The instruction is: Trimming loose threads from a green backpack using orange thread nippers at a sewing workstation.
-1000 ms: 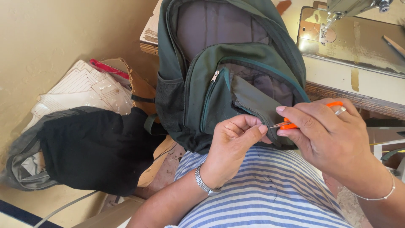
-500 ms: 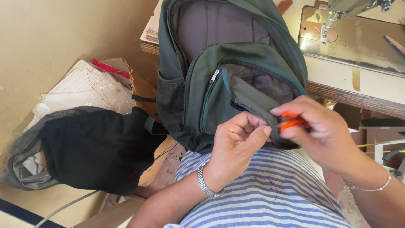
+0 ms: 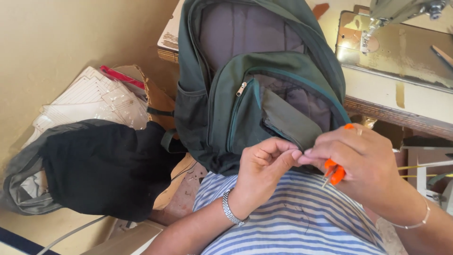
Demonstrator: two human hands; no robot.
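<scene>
A dark green backpack hangs off the table edge onto my lap, its front pocket unzipped and its flap folded open. My left hand is pinched at the lower rim of that pocket, fingertips meeting those of my right hand. The right hand holds small orange thread snips tucked in its palm, blades pointing down. What is pinched between the fingertips is too small to see. A silver bracelet sits on my left wrist, a thin bangle on the right.
A sewing machine stands on the worn table at upper right. On the left lie a black and grey bag, stacked paper patterns and cardboard against a tan wall.
My right hand turned the snips from pointing at the pocket edge down into the palm, and its fingertips closed against my left fingertips. The backpack stayed put.
</scene>
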